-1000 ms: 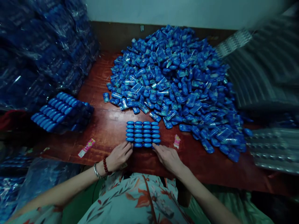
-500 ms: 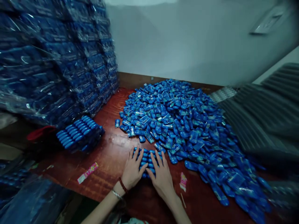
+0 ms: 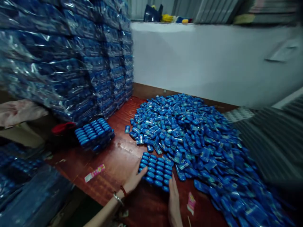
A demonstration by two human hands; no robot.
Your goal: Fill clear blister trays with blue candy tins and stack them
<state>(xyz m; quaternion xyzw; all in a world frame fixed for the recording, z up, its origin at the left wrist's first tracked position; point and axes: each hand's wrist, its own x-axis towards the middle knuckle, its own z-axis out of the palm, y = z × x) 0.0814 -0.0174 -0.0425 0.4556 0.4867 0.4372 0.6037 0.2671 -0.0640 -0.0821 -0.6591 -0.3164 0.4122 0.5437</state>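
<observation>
A block of small shiny blue packets (image 3: 156,171), set on edge in tight rows, sits on the red-brown table in front of me. Along its left side lies my left hand (image 3: 134,181), fingers stretched out and thumb over the edge of the top. My right hand (image 3: 174,198) is held flat and upright against the right side, fingers straight. Neither hand is closed around a packet. Just beyond the block, a large heap of loose blue packets (image 3: 182,126) spreads back and to the right.
Another stacked block of blue packets (image 3: 94,134) stands at the left, near a red object (image 3: 62,127). Plastic-wrapped blue packs (image 3: 71,63) tower behind it. Pink wrappers (image 3: 94,172) lie on the table (image 3: 113,160). Grey ribbed material (image 3: 267,138) borders the right.
Both hands have moved from the top of the block to its two sides, uncovering its rows. The camera view has tilted up and shifted left.
</observation>
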